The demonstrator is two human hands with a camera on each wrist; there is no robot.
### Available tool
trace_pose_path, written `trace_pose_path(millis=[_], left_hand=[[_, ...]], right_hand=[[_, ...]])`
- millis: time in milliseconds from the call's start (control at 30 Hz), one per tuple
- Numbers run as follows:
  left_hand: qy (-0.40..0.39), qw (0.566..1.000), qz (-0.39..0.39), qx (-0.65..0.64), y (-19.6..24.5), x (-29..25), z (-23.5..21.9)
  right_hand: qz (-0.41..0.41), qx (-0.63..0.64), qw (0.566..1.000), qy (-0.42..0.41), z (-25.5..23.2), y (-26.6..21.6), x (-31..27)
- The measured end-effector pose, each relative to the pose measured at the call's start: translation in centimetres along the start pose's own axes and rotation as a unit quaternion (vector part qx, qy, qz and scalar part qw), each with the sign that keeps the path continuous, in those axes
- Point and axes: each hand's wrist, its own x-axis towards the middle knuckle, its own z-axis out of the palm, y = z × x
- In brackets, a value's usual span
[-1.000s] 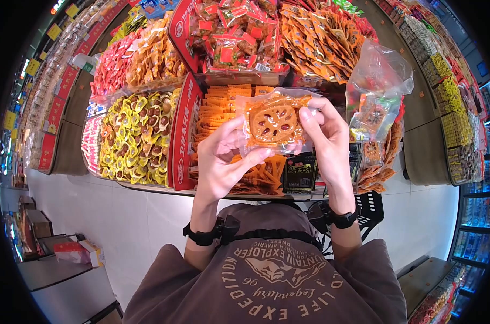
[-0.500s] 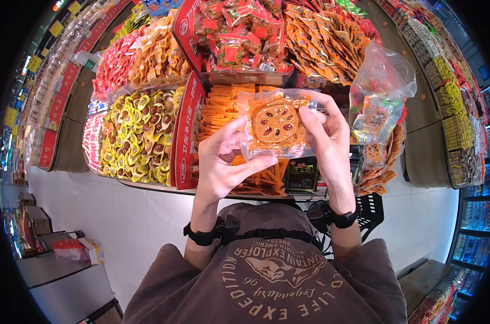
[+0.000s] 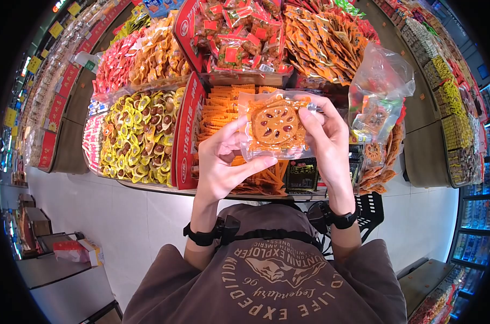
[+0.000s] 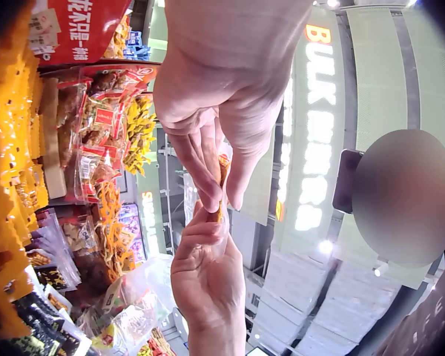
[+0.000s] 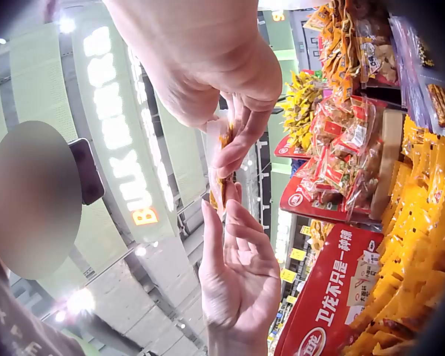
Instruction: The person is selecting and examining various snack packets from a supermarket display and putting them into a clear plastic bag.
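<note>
A clear vacuum-sealed packet of sliced lotus root (image 3: 277,124) in orange-brown sauce is held up in front of the chest, its broad face toward the head camera. My right hand (image 3: 328,132) pinches its right edge, thumb on the front and fingers behind. At the lower left, my left hand (image 3: 222,156) holds the packet between thumb and fingers. Seen from the left wrist, the packet (image 4: 222,185) is edge-on between the fingertips of both hands. Some left fingers are hidden behind it in the head view.
Behind the packet, bins hold orange snack packets (image 3: 218,108), yellow-wrapped snacks (image 3: 140,135) and red-labelled bags (image 3: 237,40). A red divider (image 3: 186,135) stands left of the hands. A clear plastic bag (image 3: 382,81) with packets lies to the right. A black basket (image 3: 370,213) is below.
The packet has tipped so its face shows more fully and its lower edge sits slightly lower. The left thumb has shifted a little along that edge. Both hands keep their hold.
</note>
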Motion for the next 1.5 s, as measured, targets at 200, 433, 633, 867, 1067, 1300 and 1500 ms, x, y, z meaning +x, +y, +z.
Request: trace_pose_path(millis=[200, 433, 633, 867, 1067, 1300, 1500], left_hand=[[0.015, 1.000, 0.012, 0.000, 0.3, 0.0, 0.2], [0.061, 0.997, -0.010, -0.044, 1.8, 0.3, 0.7], [0.045, 0.998, 0.010, -0.045, 1.4, 0.0, 0.5], [0.037, 0.999, 0.016, -0.022, 1.3, 0.0, 0.6], [0.129, 0.991, 0.008, -0.037, 0.9, 0.0, 0.4], [0.193, 0.981, 0.000, 0.013, 0.6, 0.7, 0.4], [0.135, 0.970, -0.160, -0.123, 0.6, 0.2, -0.8]], right_hand=[[0.007, -0.021, 1.000, -0.013, -0.3, 0.1, -0.3], [0.006, -0.015, 1.000, -0.017, 0.5, -0.5, -0.7], [-0.010, -0.046, 0.999, -0.007, 0.2, -0.5, -0.7], [-0.002, -0.020, 1.000, 0.002, 0.6, -0.5, -0.8], [-0.036, -0.108, 0.991, -0.065, -0.3, 0.4, -1.3], [-0.363, -0.329, 0.870, -0.063, -0.5, 0.3, -0.4], [-0.417, -0.420, 0.805, -0.042, -0.3, 0.0, -1.0]])
